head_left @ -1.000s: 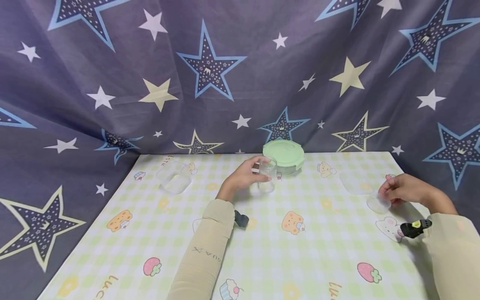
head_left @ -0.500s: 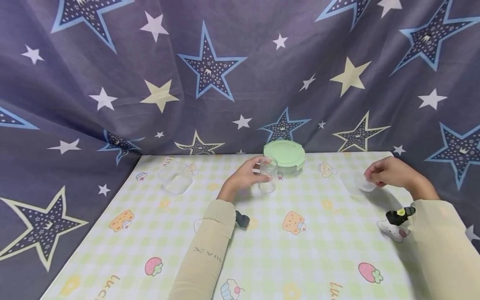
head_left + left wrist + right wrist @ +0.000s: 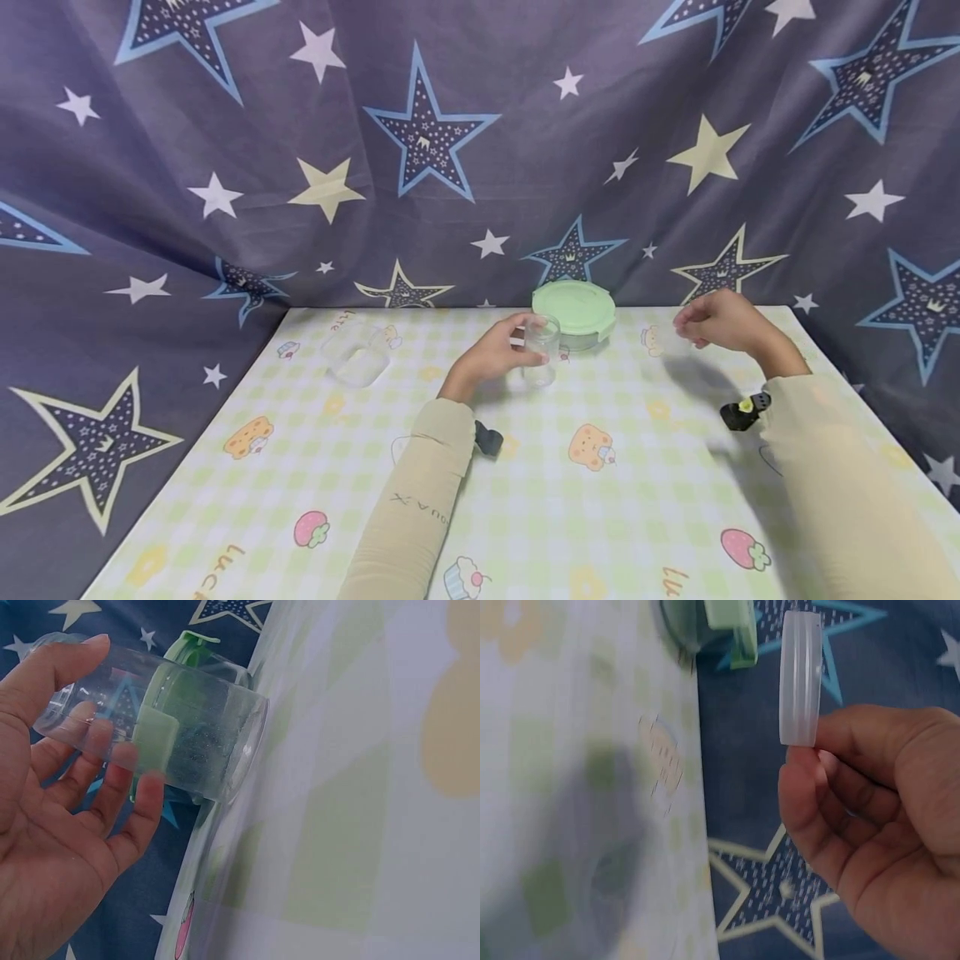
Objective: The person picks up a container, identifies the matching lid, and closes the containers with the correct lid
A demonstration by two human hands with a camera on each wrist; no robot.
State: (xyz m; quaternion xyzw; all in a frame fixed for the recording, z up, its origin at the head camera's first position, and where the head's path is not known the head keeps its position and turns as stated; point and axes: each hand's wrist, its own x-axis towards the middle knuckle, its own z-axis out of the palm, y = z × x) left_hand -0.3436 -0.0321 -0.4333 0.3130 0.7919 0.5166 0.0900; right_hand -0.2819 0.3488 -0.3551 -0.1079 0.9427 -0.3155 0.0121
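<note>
A clear, see-through jar stands upright on the table just in front of a round green-lidded food container. My left hand holds the jar's upper part from the left, thumb on one side and fingers on the other, as the left wrist view of the jar also shows. Raised above the table on the right, my right hand pinches a translucent white round lid by its edge between thumb and fingers. In the right wrist view the lid is seen edge-on, with ridges along its side.
A clear, low container sits at the back left of the table. The patterned tablecloth covers the tabletop in pale green checks. Behind its far edge hangs a dark star-print curtain.
My right hand has lifted the lid and carried it leftward toward the jar, passing over a faint clear piece on the right. My left hand keeps its hold on the jar in place.
</note>
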